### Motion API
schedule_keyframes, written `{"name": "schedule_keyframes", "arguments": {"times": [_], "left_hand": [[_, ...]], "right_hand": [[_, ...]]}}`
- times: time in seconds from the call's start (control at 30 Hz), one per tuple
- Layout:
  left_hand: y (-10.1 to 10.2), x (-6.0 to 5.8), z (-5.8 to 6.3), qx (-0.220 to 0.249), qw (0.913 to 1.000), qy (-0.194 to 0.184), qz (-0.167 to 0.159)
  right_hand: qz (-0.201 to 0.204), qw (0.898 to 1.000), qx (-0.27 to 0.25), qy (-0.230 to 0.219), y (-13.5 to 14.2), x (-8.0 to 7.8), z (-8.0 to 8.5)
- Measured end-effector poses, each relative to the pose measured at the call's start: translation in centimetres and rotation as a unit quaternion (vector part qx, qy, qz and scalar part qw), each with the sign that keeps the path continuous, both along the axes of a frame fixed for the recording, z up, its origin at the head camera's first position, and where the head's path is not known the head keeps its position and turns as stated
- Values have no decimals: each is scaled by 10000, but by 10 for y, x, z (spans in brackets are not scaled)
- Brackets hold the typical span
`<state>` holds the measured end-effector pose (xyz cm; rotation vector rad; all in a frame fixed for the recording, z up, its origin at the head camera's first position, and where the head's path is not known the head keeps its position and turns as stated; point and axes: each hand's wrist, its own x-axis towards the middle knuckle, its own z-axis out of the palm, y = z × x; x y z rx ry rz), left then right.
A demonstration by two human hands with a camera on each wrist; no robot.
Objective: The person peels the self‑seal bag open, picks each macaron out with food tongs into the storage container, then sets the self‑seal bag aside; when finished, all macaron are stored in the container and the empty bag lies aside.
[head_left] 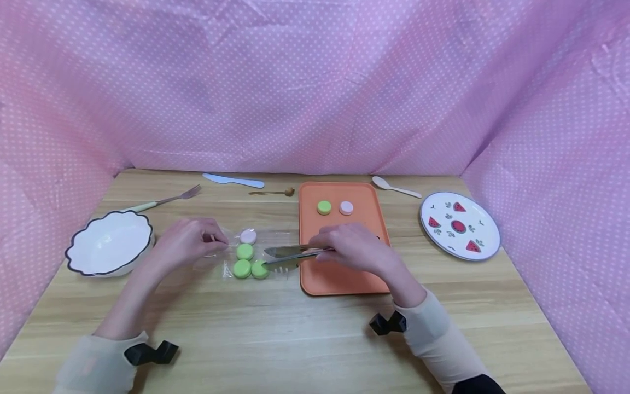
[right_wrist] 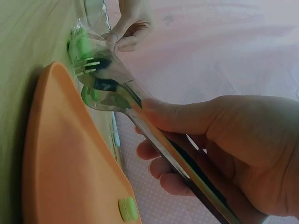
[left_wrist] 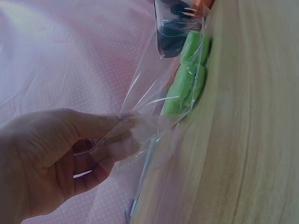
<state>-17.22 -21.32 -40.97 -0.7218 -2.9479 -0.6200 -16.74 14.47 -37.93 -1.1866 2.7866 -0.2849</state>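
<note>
My left hand [head_left: 189, 239] pinches the edge of a clear plastic bag [left_wrist: 152, 95] between thumb and fingers, lifting that side. Inside lie three green macarons [head_left: 244, 251] and a pale pink macaron [head_left: 248, 236]. My right hand [head_left: 351, 247] holds metal serving tongs [right_wrist: 161, 144], one end spoon-shaped, the other pronged. Their spread tips point left over the bag's right part, the lower one right at the rightmost green macaron [head_left: 260, 269]. On the orange tray [head_left: 339, 282], under my right hand, sit another green macaron [head_left: 324, 207] and another pink macaron [head_left: 346, 208].
A scalloped white bowl [head_left: 110, 243] stands at the left, a fork [head_left: 167, 202] behind it. Along the back lie a blue knife [head_left: 233, 180], a small golden spoon [head_left: 270, 192] and a pale spoon [head_left: 396, 188]. Watermelon-patterned plates [head_left: 460, 246] are at the right. Pink dotted cloth [head_left: 305, 82] surrounds the table.
</note>
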Motion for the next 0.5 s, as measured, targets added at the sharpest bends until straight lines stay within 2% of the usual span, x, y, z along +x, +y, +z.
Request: {"name": "schedule_keyframes", "arguments": {"times": [0.33, 0.5], "left_hand": [[0, 0, 1, 1, 10000, 11, -69], [-1, 0, -1, -5, 10000, 21, -83]], "right_hand": [[353, 9993, -103, -76, -8, 4, -3], [382, 9992, -127, -20, -10, 5, -4]]}}
